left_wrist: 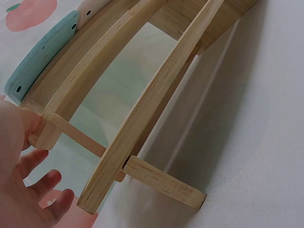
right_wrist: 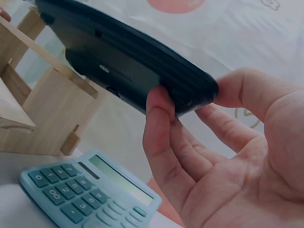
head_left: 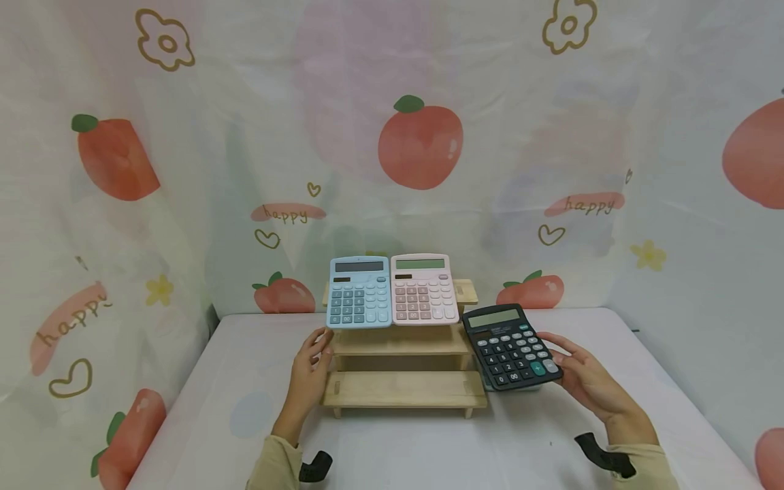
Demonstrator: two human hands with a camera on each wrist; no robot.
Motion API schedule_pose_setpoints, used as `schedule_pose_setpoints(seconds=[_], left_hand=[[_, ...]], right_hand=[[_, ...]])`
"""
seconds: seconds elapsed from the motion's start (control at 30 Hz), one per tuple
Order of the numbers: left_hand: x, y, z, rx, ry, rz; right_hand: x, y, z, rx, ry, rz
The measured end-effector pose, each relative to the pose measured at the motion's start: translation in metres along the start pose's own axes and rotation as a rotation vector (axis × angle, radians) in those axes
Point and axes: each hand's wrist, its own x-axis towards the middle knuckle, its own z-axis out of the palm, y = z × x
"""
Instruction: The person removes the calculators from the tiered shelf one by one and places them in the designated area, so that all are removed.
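Observation:
My right hand [head_left: 591, 381] grips a black calculator [head_left: 511, 347] by its right edge, thumb on one side and fingers beneath. The calculator is tilted, keys facing me, above the table beside a wooden step stand [head_left: 404, 389]. Its dark underside shows in the right wrist view. My left hand [head_left: 309, 371] holds the left end of the stand's middle step; in the left wrist view its other fingers [left_wrist: 47, 183] hang loose. A blue calculator [head_left: 359, 292] and a pink calculator [head_left: 425, 289] stand side by side on the top step.
A teal calculator [right_wrist: 90, 190] lies face up on the table right of the stand, mostly hidden under the black one in the head view. The stand's lowest step [head_left: 404, 395] is bare. A fruit-patterned cloth backdrop [head_left: 367, 224] hangs behind the white table [head_left: 257, 367].

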Motion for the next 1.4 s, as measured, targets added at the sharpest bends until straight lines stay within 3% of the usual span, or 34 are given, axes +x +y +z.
schedule_pose_setpoints(seconds=[0.3, 0.77, 0.97, 1.4], left_hand=[[0.001, -0.001, 0.001, 0.016, 0.004, 0.013], [0.000, -0.003, 0.001, 0.024, -0.003, 0.026], [0.000, -0.003, 0.002, 0.030, -0.006, 0.012], [0.000, -0.003, 0.002, 0.028, 0.013, 0.008]], right_hand=[[-0.009, 0.000, -0.006, 0.033, 0.062, -0.009], [-0.027, 0.002, -0.026, 0.121, 0.272, -0.098], [-0.030, 0.004, -0.030, 0.122, 0.399, -0.075], [-0.041, 0.011, -0.043, 0.089, 0.596, 0.025]])
